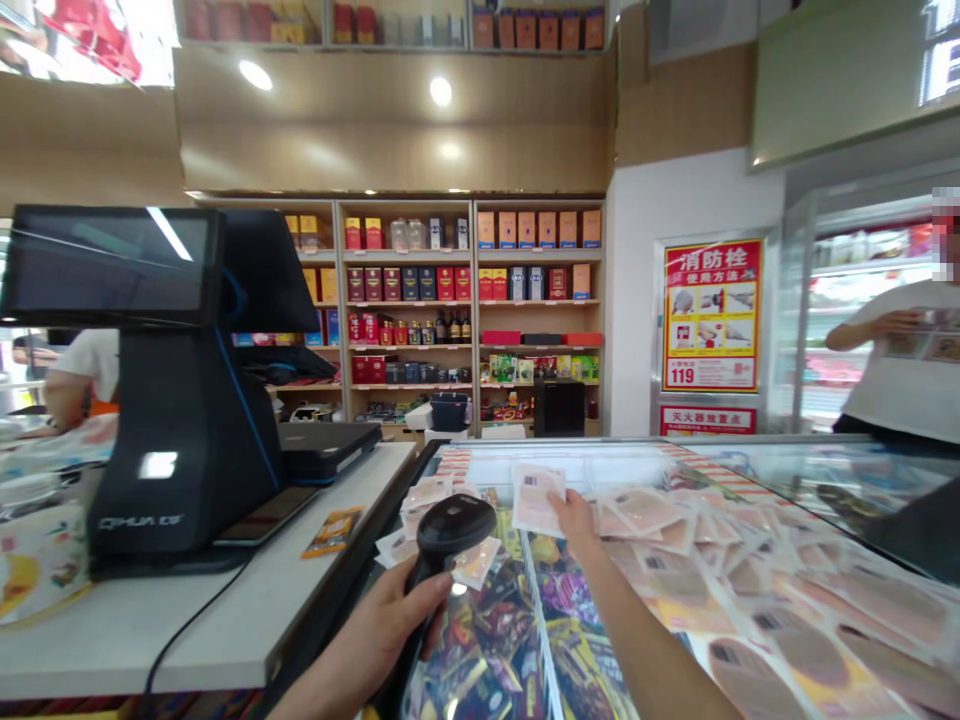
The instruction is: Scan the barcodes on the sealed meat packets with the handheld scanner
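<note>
My left hand point(396, 622) is wrapped round the handle of a black barcode scanner point(456, 522), whose head points away from me over the glass counter. Further forward, my right hand point(576, 520) pinches the right edge of a pale, flat packet point(537, 500) with a printed barcode on its upper part. Similar flat packets point(645, 516) lie spread and overlapping on the glass to the right. A smaller group of packets point(429, 496) sits behind the scanner, partly hidden by it. Colourful wrapped goods point(487, 640) show through the glass below my hands.
A black point-of-sale terminal point(184, 420) stands on the white counter point(225, 630) at left, with an orange packet point(334, 532) and a cable point(187, 625) nearby. Another person point(900, 350) stands across the counter at right. Stocked shelves point(409, 315) line the back wall.
</note>
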Tool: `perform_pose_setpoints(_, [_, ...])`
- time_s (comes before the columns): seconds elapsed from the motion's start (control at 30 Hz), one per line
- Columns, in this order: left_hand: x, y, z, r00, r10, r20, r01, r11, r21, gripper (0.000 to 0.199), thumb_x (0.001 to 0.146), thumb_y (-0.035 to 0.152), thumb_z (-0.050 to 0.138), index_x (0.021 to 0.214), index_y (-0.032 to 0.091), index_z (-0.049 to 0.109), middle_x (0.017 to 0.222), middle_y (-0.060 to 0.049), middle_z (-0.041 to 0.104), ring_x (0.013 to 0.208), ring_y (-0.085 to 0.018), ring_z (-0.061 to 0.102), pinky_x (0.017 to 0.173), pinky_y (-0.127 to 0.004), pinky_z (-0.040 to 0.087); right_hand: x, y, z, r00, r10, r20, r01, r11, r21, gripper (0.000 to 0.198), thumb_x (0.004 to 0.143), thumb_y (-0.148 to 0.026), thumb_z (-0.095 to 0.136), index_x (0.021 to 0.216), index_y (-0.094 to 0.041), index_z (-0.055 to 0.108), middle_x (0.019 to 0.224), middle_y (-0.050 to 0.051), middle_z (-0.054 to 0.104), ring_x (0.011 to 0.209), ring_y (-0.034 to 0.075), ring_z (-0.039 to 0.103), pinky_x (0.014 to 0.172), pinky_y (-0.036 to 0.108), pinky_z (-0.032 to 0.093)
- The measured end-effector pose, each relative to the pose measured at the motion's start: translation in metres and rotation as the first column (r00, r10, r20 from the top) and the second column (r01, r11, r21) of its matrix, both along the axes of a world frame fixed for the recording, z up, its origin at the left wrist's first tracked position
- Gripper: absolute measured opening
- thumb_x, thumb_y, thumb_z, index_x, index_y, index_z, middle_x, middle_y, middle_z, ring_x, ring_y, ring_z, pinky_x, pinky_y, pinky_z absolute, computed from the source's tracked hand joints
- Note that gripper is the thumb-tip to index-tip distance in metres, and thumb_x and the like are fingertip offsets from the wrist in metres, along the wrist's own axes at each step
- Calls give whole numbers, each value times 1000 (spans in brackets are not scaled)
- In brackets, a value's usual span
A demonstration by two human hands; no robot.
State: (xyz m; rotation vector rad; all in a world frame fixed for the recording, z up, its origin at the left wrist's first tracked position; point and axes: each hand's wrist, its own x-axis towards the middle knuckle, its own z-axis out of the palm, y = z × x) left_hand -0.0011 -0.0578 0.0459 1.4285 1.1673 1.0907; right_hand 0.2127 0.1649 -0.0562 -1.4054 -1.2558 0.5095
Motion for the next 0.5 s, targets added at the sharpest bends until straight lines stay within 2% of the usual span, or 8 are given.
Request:
perform_pose_setpoints(0.27, [4,-7,5,1000,-15,-25,15,999,31,28,69,41,45,57,16,43,43,5,42,42,-6,34,44,-18,29,0,1,6,997,-17,76,19,1000,-16,34,63,-37,41,79,-11,57,72,8,62,66,18,55,54,23,37])
perform_pose_setpoints(0.5, [6,5,-2,1000,25,-14,-24,998,54,28,69,43,44,61,16,43,41,5,43,40,-6,35,44,-19,29,8,-13,23,987,-73,147,80,996,-45,33,66,-34,41,83,-10,57,73,9,62,66,17,55,56,23,37])
